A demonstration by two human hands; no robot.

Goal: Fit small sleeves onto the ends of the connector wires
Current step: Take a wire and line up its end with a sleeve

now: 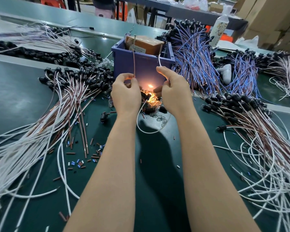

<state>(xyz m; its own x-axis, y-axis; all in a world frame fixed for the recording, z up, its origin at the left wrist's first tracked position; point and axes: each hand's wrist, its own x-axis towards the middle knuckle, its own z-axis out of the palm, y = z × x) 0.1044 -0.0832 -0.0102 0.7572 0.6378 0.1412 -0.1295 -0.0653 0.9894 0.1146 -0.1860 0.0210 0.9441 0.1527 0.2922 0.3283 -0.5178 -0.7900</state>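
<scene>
My left hand point(125, 94) pinches a thin brown wire point(134, 59) that rises straight up in front of the blue bin. My right hand point(173, 91) grips a white wire point(159, 61) whose end sticks up above the thumb. A white wire loop point(141, 126) hangs below and between both hands. Between the hands a small lamp point(150, 93) glows orange over a heap of black sockets and clear bulbs. Small loose sleeves point(81, 163) in brown, blue and white lie scattered on the green table at lower left.
A blue plastic bin point(141, 67) holding a brown box stands just behind my hands. Piles of white and brown wires with black sockets point(70, 91) spread left and right point(251, 118). Blue and brown wires point(196, 54) are heaped at the back right. A white bottle point(219, 29) stands beyond.
</scene>
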